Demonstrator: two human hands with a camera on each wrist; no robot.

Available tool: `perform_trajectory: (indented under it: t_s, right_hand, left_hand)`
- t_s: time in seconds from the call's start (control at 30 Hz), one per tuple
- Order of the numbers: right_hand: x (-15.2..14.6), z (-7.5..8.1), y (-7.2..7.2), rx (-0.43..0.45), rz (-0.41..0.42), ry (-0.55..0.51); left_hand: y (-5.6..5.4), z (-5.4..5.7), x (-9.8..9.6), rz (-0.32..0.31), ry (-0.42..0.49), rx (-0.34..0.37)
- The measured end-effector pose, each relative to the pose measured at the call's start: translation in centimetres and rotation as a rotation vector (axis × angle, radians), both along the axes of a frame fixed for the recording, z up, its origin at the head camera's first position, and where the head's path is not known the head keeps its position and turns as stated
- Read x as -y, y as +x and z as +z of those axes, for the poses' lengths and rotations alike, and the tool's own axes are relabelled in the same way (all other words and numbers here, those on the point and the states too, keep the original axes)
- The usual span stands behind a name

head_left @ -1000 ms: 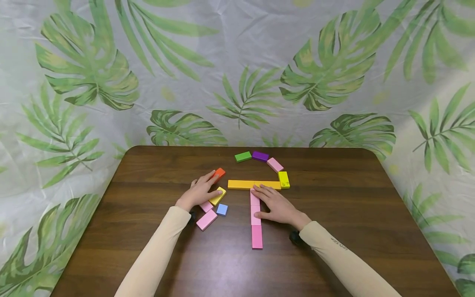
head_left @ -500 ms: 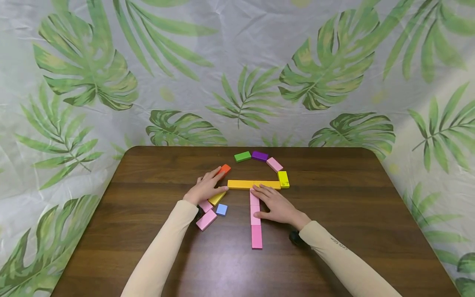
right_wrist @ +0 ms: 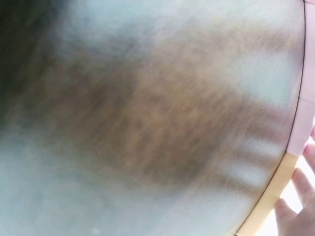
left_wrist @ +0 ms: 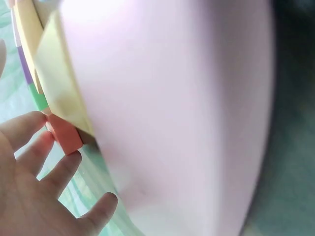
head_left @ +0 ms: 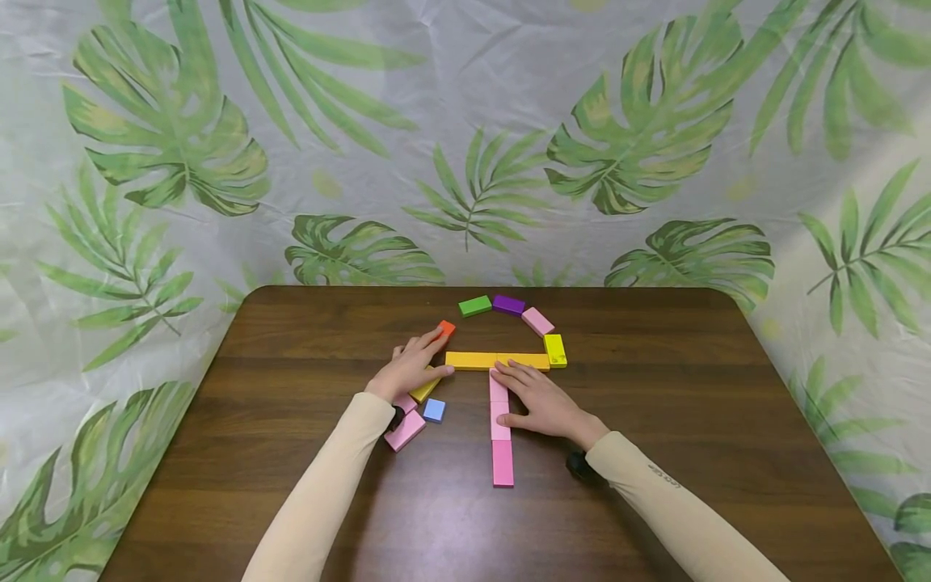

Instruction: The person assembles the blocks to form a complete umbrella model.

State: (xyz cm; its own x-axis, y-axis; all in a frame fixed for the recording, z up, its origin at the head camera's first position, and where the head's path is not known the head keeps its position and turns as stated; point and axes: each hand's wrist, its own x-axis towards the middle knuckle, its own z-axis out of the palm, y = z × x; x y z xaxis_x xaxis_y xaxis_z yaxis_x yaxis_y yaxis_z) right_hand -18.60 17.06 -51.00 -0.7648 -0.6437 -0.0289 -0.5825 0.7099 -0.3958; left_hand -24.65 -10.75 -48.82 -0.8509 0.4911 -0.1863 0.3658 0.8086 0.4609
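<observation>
I'm seeing small dark lettering [head_left: 663,477] on the right sleeve [head_left: 675,513], lower right of the head view, and faint marks on the yellow block [head_left: 555,349], right of centre; I'm reading neither.

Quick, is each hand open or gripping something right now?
Left hand: open, fingertips touching the red block.
Right hand: open, resting on orange and pink blocks.

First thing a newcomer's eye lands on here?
Probably the leaf-print sheet filling the background. Then, on the table, the green block, purple block, pink block and yellow block curving round to the right end of the orange row, with a pink column below it. Next, the hands: left hand touching the red block, right hand over the orange row and pink column.
</observation>
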Motion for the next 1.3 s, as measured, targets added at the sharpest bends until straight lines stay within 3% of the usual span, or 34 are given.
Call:
perform_trajectory:
  t_s: [0.47,0.9,1.3]
  right_hand:
    - [0.1,0.1,0.0,-0.002,0.004,-0.001]
    - [0.1,0.0,0.0,-0.001,0.003,-0.002]
    - [0.1,0.1,0.1,0.014,-0.004,-0.001]
  left_hand:
    - [-1.2,0.5,-1.5,-0.008,-0.084,0.018]
    - [-1.5,0.6,-1.9,-0.009,-0.102,0.025]
    - [-2.6,0.3,-2.0,-0.007,-0.122,0.042]
